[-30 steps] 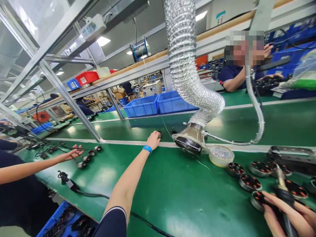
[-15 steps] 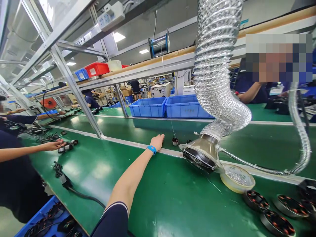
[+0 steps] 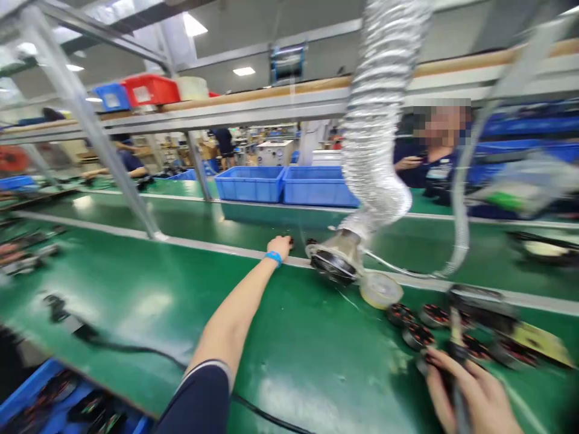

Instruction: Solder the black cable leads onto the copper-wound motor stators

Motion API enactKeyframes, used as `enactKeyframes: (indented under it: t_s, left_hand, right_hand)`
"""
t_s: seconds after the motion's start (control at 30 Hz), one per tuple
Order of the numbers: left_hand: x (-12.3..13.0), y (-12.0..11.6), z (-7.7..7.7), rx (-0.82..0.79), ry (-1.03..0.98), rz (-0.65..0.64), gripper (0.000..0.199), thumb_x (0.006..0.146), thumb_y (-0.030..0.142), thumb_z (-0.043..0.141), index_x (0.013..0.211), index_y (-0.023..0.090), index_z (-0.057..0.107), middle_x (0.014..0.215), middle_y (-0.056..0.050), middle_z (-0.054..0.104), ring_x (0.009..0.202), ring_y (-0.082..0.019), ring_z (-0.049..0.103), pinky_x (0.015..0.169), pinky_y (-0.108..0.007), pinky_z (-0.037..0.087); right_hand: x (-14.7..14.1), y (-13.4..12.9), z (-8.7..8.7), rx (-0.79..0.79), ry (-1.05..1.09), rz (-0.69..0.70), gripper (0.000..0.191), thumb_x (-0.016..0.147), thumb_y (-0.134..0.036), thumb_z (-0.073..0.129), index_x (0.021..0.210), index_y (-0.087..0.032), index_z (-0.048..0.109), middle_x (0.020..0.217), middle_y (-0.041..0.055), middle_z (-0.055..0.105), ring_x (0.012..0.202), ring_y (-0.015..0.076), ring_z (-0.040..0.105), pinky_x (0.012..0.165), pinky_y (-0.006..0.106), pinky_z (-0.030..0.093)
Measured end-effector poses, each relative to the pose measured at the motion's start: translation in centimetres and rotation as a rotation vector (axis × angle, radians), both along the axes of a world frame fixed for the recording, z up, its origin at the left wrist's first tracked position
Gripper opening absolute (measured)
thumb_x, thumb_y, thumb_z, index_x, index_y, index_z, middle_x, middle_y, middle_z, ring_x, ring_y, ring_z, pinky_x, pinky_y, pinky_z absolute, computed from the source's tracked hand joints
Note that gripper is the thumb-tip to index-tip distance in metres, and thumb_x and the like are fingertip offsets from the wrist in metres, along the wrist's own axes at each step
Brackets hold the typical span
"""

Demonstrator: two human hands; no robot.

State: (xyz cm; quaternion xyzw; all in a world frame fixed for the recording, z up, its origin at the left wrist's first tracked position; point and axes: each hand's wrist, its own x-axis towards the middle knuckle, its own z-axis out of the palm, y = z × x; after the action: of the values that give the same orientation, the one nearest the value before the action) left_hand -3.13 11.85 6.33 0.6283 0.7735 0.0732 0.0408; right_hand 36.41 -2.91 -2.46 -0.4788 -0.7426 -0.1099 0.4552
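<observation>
My left hand (image 3: pixel 280 246), with a blue wristband (image 3: pixel 274 257), reaches far across the green bench. Its fingers close on a small dark round motor part (image 3: pixel 291 241) beside the fume hood (image 3: pixel 335 258). A second small part (image 3: pixel 311 242) lies just right of it. My right hand (image 3: pixel 473 392), at the lower right, is wrapped round a soldering iron (image 3: pixel 458 352) with its pale end pointing away; motion blurs it. By its fingertips are several round metal motor parts (image 3: pixel 418 336) with coppery insides. Whether the fingers touch the nearest one, I cannot tell.
A silver duct (image 3: pixel 375 120) hangs down to the hood. Beside it sits a round tub (image 3: pixel 380 289). Blue bins (image 3: pixel 251 184) stand at the back. A black cable (image 3: pixel 136 348) crosses the bench; a blue crate (image 3: pixel 31 398) is lower left. A co-worker (image 3: pixel 441 150) sits opposite.
My left hand has moved onto the small motor part, which lay apart from it before. My right hand has come into view with the soldering iron. The view has swung right.
</observation>
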Motion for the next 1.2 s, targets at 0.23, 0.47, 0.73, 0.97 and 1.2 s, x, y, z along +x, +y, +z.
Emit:
enactKeyframes:
  t_s: [0.23,0.47,0.73,0.97,1.2]
  left_hand:
    - [-1.8,-7.9,-0.3,0.129,0.187,-0.137,0.044,0.100,0.042,0.028,0.126,0.023,0.058,0.106,-0.012,0.064,0.086,-0.027,0.067,0.073,-0.034,0.050]
    - [2.4,-18.0,-5.3,-0.045,0.257,-0.467,0.040,0.099,0.036,0.030,0.125,0.036,0.059,0.128,-0.007,0.060,0.081,-0.022,0.070,0.069,-0.030,0.053]
    - [18.1,-17.8,-5.0,-0.003,0.123,-0.737,0.034,0.100,0.029,0.035,0.125,0.032,0.057,0.122,-0.009,0.062,0.090,-0.022,0.070,0.077,-0.031,0.054]
    - [19.3,-16.3,-4.2,0.261,-0.096,-0.848,0.042,0.100,0.033,0.031,0.137,0.031,0.051,0.128,-0.009,0.062,0.097,-0.020,0.068,0.079,-0.031,0.055]
    - [4.2,-13.5,-4.9,0.618,-0.361,-0.236,0.031,0.086,0.052,0.050,0.096,0.028,0.068,0.093,-0.003,0.074,0.082,-0.025,0.069,0.079,-0.039,0.057]
  right_hand:
    - [-1.5,-2.2,0.3,0.039,0.022,-0.003,0.031,0.095,-0.011,0.044,0.123,-0.020,0.054,0.111,0.0109,0.054,0.095,0.0188,0.062,0.080,0.030,0.055]
    - [-1.6,-3.1,0.1,0.014,0.091,0.004,0.035,0.094,-0.006,0.041,0.122,-0.021,0.055,0.109,0.0105,0.052,0.091,0.0185,0.061,0.077,0.032,0.056]
    - [-0.8,-4.0,1.4,0.160,0.195,-0.036,0.032,0.094,-0.006,0.046,0.120,-0.020,0.055,0.109,0.0105,0.053,0.094,0.0180,0.061,0.081,0.032,0.057]
    - [-0.1,-4.7,1.7,0.154,0.228,-0.026,0.035,0.093,-0.004,0.047,0.123,-0.020,0.054,0.110,0.0107,0.053,0.097,0.0187,0.061,0.082,0.033,0.057]
    - [-0.6,-4.8,1.3,0.102,0.247,0.004,0.037,0.092,-0.002,0.047,0.123,-0.020,0.053,0.111,0.0113,0.051,0.093,0.0181,0.059,0.080,0.033,0.055]
